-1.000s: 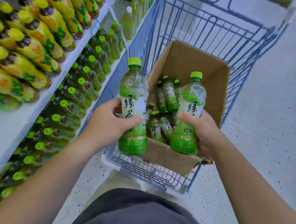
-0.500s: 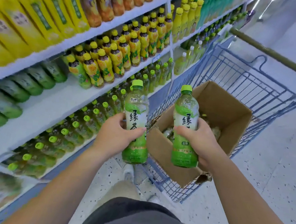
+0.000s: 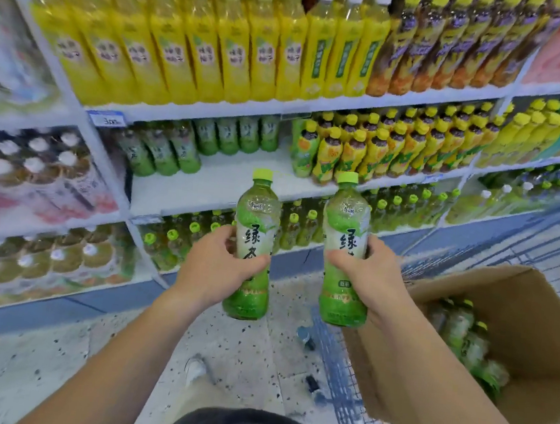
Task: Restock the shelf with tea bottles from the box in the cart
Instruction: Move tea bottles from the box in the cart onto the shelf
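Note:
My left hand [image 3: 213,267] grips a green tea bottle [image 3: 257,216] upright around its middle. My right hand [image 3: 373,279] grips a second green tea bottle [image 3: 348,218] the same way, right beside the first. Both bottles are held in front of the middle white shelf [image 3: 227,179], which has a bare stretch between a few green tea bottles [image 3: 172,148] at the back left and yellow-labelled bottles [image 3: 380,146] on the right. The cardboard box [image 3: 519,303] sits at the lower right in the blue wire cart [image 3: 342,371], with several green bottles [image 3: 471,343] inside.
Tall yellow drink bottles [image 3: 219,45] fill the top shelf. Green-capped bottles [image 3: 402,206] crowd the lower shelf below the bare stretch. A white upright post [image 3: 105,167] divides the shelving from packs of drinks [image 3: 35,181] at the left. Speckled floor [image 3: 87,347] lies below.
My view has swung left from the cart to face the shelves. Both hands have carried their bottles away from the box and up towards the middle shelf.

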